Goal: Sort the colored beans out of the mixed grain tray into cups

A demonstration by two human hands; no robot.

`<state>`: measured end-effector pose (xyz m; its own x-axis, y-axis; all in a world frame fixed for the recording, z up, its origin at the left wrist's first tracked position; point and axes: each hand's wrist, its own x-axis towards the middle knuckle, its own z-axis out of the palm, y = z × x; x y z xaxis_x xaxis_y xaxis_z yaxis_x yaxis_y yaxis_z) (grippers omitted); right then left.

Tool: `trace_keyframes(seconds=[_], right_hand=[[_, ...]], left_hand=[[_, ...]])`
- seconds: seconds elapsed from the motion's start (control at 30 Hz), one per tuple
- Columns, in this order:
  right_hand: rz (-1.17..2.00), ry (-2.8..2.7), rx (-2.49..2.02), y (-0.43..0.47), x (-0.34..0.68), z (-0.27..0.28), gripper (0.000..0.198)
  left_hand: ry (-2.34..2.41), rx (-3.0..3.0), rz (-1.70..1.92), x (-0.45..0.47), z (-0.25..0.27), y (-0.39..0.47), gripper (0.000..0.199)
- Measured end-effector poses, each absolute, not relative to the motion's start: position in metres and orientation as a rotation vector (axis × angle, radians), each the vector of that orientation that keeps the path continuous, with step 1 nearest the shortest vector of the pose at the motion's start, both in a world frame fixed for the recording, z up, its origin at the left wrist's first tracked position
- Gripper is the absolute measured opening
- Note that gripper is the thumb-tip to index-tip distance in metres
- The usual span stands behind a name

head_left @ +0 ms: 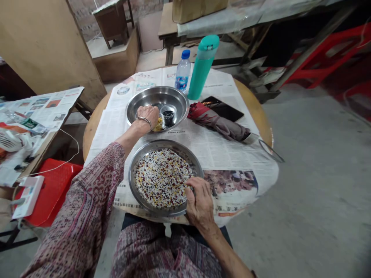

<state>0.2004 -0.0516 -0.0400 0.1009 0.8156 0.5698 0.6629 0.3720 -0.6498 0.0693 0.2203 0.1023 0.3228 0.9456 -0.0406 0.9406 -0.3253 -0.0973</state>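
My left hand [148, 114], with a metal bangle at the wrist, reaches into the far steel bowl [132, 99]. Its fingers are bent downward and closed; the tips and anything in them are hidden. Beside it are some yellow grains [158, 124] and a clear plastic cup [168, 109] of dark beans or seeds. Nearer me, a shallow steel bowl [133, 194] holds a spread of mixed white, dark red and yellow grains [164, 177]. At its right rim is my right hand [199, 200], fingers curled and thumb close to them. What lies between them cannot be seen.
Newspaper [232, 154] covers the round table. Behind the bowls stand a water bottle [182, 72] and a teal flask [203, 67]. A folded umbrella [222, 123] and a dark phone or tablet [224, 109] lie right. A red stool [58, 193] with a power strip [28, 196] is left.
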Motion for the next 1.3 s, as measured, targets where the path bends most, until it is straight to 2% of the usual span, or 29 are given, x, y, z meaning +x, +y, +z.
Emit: trace_keyframes(seconds=[0.13, 0.23, 0.37, 0.43, 0.5, 0.67, 0.8, 1.0, 1.07, 1.17, 1.2, 1.23, 1.3], right_hand=[[0.189, -1.612, -1.355, -0.052, 0.201, -0.040, 0.016], [0.183, -1.610, -1.355, -0.052, 0.201, -0.039, 0.017], [0.177, -1.607, -1.365, -0.052, 0.201, -0.039, 0.017], [0.181, -1.606, -1.373, -0.052, 0.201, -0.040, 0.017], [0.183, -1.610, -1.373, -0.052, 0.201, -0.040, 0.015], [0.149, -1.619, -1.361, -0.051, 0.200, -0.041, 0.013], [0.140, -1.604, -1.354, -0.051, 0.199, -0.042, 0.012], [0.140, -1.591, -1.367, -0.050, 0.198, -0.042, 0.012], [0.139, -1.596, -1.365, -0.050, 0.199, -0.043, 0.012], [0.151, -1.601, -1.371, -0.050, 0.199, -0.044, 0.012], [0.157, -1.599, -1.374, -0.050, 0.199, -0.044, 0.012], [0.163, -1.597, -1.375, -0.050, 0.199, -0.044, 0.013], [0.168, -1.592, -1.374, -0.050, 0.199, -0.044, 0.013]], left_hand=[[-1.786, -2.541, -0.008, 0.065, 0.097, 0.220, 0.023], [-1.774, -2.556, -0.261, 0.057, 0.097, 0.211, 0.017], [-1.601, -2.749, -0.556, 0.037, 0.103, 0.162, 0.014], [-1.534, -2.921, -0.454, 0.023, 0.101, 0.123, 0.018], [-1.363, -3.157, -0.134, 0.011, 0.092, 0.082, 0.018], [-1.030, -3.328, 0.418, -0.004, 0.052, 0.015, 0.010], [-0.893, -3.186, 0.397, 0.001, 0.038, 0.026, 0.012], [-1.264, -2.974, -0.148, -0.003, 0.039, 0.067, 0.021], [-1.372, -2.940, -0.206, -0.011, 0.039, 0.065, 0.021], [-1.509, -2.921, 0.037, -0.020, 0.039, 0.053, 0.069], [-1.548, -2.922, 0.119, -0.022, 0.038, 0.049, 0.078], [-1.581, -2.933, 0.169, -0.022, 0.036, 0.045, 0.077], [-1.647, -2.978, 0.166, -0.018, 0.031, 0.041, 0.056]])
